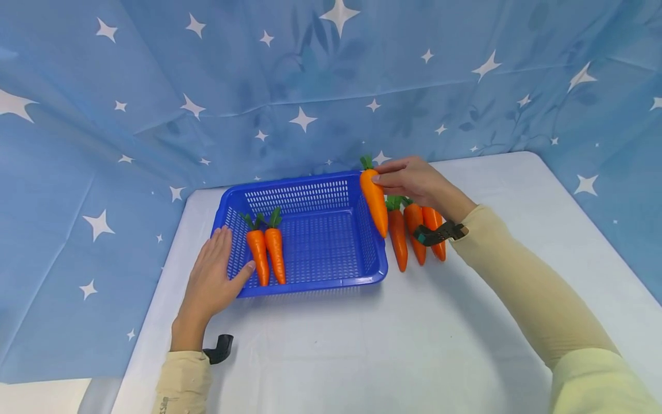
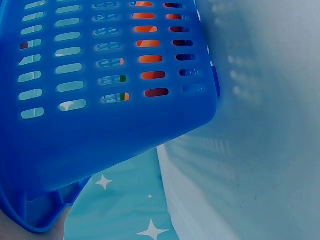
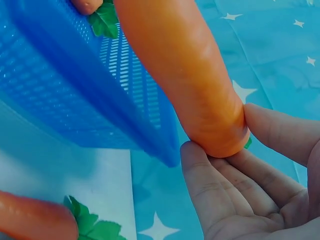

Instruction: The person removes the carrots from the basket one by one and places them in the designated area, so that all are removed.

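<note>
My right hand point(image 1: 414, 179) pinches an orange carrot point(image 1: 374, 201) near its leafy top, holding it over the right rim of a blue plastic basket point(image 1: 320, 282). In the right wrist view the thumb and fingertips press on the thick end of that carrot point(image 3: 185, 75). My left hand point(image 1: 211, 282) lies with straight fingers along the basket's left rim, the thumb over the front left corner. Inside, two carrots point(image 1: 258, 257) lie side by side at the left. The left wrist view shows the slotted basket wall point(image 2: 100, 135) with orange showing through.
Three more carrots point(image 1: 397, 238) lie on the white table point(image 1: 362, 351) just right of the basket, partly under my right hand and wrist. A blue curtain with white stars point(image 1: 305, 121) hangs behind and to the sides.
</note>
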`<control>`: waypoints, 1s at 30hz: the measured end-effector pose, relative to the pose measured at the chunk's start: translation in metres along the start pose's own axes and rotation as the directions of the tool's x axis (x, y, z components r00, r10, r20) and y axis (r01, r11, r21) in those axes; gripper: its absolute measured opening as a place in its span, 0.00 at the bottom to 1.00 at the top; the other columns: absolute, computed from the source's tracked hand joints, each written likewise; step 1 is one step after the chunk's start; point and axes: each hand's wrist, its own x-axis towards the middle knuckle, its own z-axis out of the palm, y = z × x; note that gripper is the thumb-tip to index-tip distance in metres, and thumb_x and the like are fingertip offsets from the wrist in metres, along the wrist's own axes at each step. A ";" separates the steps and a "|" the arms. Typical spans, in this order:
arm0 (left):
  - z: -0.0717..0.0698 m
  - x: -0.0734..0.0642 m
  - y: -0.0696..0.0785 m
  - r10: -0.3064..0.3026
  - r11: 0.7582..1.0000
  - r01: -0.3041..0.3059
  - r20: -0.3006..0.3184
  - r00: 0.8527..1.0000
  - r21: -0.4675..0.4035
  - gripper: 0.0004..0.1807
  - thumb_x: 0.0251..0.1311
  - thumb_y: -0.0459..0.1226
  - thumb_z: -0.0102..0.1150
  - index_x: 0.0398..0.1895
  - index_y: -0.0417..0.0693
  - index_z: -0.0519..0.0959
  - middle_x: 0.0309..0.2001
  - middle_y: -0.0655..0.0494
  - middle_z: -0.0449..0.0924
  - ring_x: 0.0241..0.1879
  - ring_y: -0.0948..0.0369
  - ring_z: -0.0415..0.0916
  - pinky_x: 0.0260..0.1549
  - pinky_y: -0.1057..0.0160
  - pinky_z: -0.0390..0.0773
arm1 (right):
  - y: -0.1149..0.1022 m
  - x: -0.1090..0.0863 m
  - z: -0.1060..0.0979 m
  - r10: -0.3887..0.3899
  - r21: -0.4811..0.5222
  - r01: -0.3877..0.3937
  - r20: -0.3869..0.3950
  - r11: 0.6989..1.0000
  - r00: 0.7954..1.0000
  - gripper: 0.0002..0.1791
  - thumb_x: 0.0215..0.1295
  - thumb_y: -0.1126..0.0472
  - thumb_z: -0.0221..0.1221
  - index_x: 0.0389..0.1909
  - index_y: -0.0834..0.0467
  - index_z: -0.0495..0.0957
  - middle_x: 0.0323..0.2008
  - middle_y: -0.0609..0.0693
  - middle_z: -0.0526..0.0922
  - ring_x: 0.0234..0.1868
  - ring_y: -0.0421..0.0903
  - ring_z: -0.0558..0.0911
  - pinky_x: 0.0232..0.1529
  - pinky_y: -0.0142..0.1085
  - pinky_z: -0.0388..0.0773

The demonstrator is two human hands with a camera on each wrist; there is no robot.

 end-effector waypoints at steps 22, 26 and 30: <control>-0.002 -0.002 0.000 0.002 1.000 -0.002 0.011 1.000 -0.009 0.49 0.76 0.53 0.55 0.85 0.30 0.48 0.85 0.34 0.44 0.85 0.40 0.39 0.82 0.44 0.37 | 0.027 -0.023 -0.043 -0.019 -0.014 0.019 -0.044 1.000 0.999 0.34 0.80 0.59 0.61 0.80 0.66 0.65 0.71 0.66 0.73 0.56 0.43 0.86 0.66 0.44 0.77; -0.002 -0.002 0.000 0.002 1.000 -0.002 0.009 1.000 -0.011 0.49 0.76 0.53 0.55 0.85 0.30 0.48 0.85 0.34 0.45 0.85 0.40 0.39 0.82 0.44 0.38 | 0.037 -0.026 -0.051 -0.025 -0.039 0.024 -0.048 0.999 0.999 0.34 0.81 0.57 0.61 0.80 0.66 0.65 0.72 0.65 0.73 0.61 0.47 0.83 0.69 0.48 0.73; -0.002 -0.002 0.000 0.000 1.000 0.000 0.005 1.000 -0.009 0.49 0.76 0.53 0.55 0.85 0.30 0.48 0.85 0.34 0.45 0.85 0.40 0.39 0.82 0.44 0.38 | 0.044 -0.029 -0.057 -0.023 -0.054 0.021 -0.049 0.998 0.999 0.35 0.81 0.55 0.60 0.81 0.66 0.63 0.73 0.66 0.71 0.63 0.48 0.82 0.72 0.50 0.70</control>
